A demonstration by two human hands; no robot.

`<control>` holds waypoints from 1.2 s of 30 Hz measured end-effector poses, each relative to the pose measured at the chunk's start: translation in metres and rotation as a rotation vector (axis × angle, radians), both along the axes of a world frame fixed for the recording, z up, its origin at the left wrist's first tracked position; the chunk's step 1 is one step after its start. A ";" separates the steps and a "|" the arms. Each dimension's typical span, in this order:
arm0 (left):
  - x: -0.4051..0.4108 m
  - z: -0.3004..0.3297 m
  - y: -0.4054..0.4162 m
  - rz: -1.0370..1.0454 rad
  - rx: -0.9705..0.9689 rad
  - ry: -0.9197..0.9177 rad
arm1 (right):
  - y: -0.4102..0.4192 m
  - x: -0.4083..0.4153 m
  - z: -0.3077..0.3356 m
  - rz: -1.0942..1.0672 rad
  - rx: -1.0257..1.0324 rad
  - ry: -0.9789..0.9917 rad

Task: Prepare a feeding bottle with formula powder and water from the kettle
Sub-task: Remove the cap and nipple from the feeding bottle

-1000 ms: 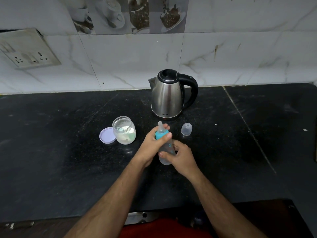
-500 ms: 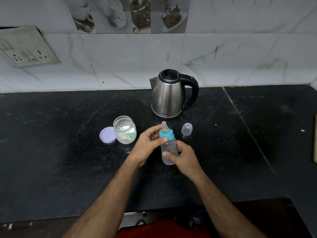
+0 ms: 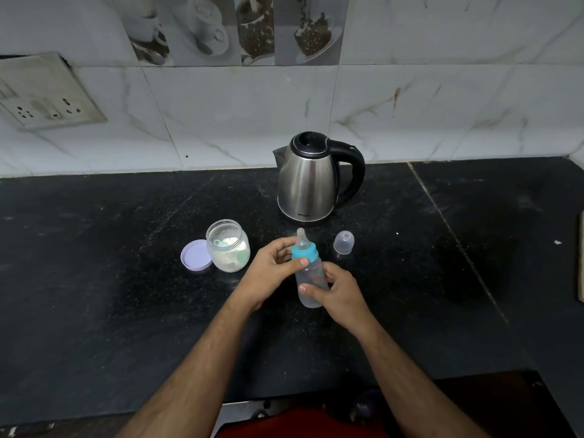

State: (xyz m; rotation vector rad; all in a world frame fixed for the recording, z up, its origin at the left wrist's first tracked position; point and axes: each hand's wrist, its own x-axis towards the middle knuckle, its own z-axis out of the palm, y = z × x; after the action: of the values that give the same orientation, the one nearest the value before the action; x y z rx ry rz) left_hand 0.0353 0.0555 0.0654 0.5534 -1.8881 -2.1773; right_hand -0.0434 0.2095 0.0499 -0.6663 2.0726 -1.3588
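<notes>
A clear feeding bottle (image 3: 309,279) with a teal collar (image 3: 305,251) and a nipple stands upright at the middle of the black counter (image 3: 94,295). My right hand (image 3: 339,292) wraps the bottle's body. My left hand (image 3: 271,270) pinches the teal collar with thumb and fingers. Behind them stands a steel kettle (image 3: 308,181) with a black handle and a closed lid. To the left sits an open jar of white formula powder (image 3: 228,245) with a scoop inside, and its lilac lid (image 3: 194,256) lies beside it.
The bottle's clear dome cap (image 3: 343,242) stands on the counter to the right of the bottle. A socket plate (image 3: 47,93) is on the tiled wall at the far left. A wooden edge (image 3: 580,257) shows at the right border.
My left hand has come off the top of the nipple and now holds only the collar from the side, so the nipple shows. The bottle stands more upright.
</notes>
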 end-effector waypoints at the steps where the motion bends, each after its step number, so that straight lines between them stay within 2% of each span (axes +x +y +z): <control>1: -0.002 0.001 0.000 0.019 -0.016 -0.002 | -0.001 -0.001 -0.001 -0.004 -0.002 -0.003; 14: -0.040 -0.002 -0.005 0.137 -0.043 -0.009 | 0.001 -0.021 -0.012 -0.133 0.119 0.008; 18: -0.060 -0.012 -0.015 0.157 -0.100 -0.064 | 0.005 -0.034 -0.019 -0.168 0.169 0.012; 22: -0.082 -0.035 -0.023 0.149 -0.226 -0.174 | 0.010 -0.043 -0.018 -0.203 0.162 0.035; 29: -0.109 -0.061 -0.015 0.126 -0.557 -0.361 | 0.021 -0.056 -0.020 -0.240 0.136 0.026; 36: -0.117 -0.079 -0.013 0.083 -0.727 -0.478 | 0.025 -0.063 -0.024 -0.255 0.118 0.035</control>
State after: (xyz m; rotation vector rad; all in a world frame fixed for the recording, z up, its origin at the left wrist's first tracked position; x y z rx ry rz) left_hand -0.0815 0.0422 -0.0132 1.0114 -2.6208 -1.2119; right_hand -0.1066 0.2349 0.0262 -0.3877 2.3071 -1.3539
